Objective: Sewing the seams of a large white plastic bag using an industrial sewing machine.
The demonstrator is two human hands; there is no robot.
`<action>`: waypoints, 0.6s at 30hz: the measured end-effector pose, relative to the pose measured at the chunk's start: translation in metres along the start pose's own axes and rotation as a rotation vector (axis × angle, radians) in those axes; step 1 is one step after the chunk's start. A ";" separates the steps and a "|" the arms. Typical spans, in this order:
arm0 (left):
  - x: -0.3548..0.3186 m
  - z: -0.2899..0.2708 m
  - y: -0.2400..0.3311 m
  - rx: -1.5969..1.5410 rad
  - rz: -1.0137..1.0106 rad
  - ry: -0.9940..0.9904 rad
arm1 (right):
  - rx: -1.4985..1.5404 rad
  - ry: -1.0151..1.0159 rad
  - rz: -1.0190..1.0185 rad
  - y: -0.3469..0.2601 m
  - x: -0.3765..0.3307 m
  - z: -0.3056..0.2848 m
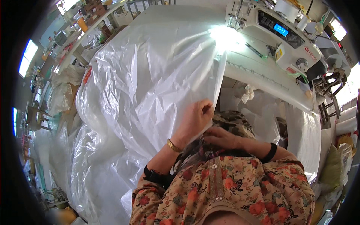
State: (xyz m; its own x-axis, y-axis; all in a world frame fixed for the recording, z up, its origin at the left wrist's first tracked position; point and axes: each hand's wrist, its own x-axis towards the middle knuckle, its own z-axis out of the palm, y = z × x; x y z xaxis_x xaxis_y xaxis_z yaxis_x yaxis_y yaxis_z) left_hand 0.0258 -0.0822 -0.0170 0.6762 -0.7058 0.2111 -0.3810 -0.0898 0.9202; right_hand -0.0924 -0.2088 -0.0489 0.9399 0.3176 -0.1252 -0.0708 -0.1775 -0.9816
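Note:
A large sheet of thin, whitish see-through plastic point(150, 90) drapes from the sewing machine table down over its left side in many wrinkles. My left hand point(195, 120), with a gold watch on the wrist, is closed in a pinch at the sheet's right edge. Just below it, over my lap, my right hand point(223, 138) has its fingers curled together close to the same edge; what lies in them is hidden. Up at the table, the sheet's edge runs to the brightly lit needle area of a white sewing machine point(277, 33) with a blue display.
A black-handled tool point(254, 50), perhaps snippers, lies on the white table point(262, 71) by a printed ruler scale. More plastic point(305, 135) hangs at the right, near a dark stool point(332, 92). At the left stand a cluttered bench point(80, 41) and bundled plastic point(62, 97).

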 end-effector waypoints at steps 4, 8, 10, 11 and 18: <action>0.009 -0.001 -0.002 -0.101 -0.036 -0.049 | 0.274 0.252 -0.026 -0.012 0.002 0.005; 0.013 -0.007 0.004 -0.040 -0.083 -0.128 | 0.161 0.101 0.132 -0.004 0.002 0.011; 0.009 -0.008 0.008 -0.107 -0.177 -0.169 | 0.122 0.140 0.159 -0.001 -0.002 0.010; 0.008 -0.010 0.005 -0.103 -0.183 -0.168 | 0.073 0.184 0.187 0.000 -0.004 0.011; 0.002 -0.021 0.002 0.059 -0.086 -0.192 | 0.055 0.338 0.018 0.013 -0.007 0.011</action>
State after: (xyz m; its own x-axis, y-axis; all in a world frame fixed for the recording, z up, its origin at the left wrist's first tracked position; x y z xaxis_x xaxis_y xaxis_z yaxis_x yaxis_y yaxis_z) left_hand 0.0397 -0.0692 -0.0080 0.5777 -0.8140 0.0609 -0.3674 -0.1927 0.9099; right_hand -0.1036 -0.2025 -0.0620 0.9952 -0.0131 -0.0971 -0.0979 -0.1264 -0.9871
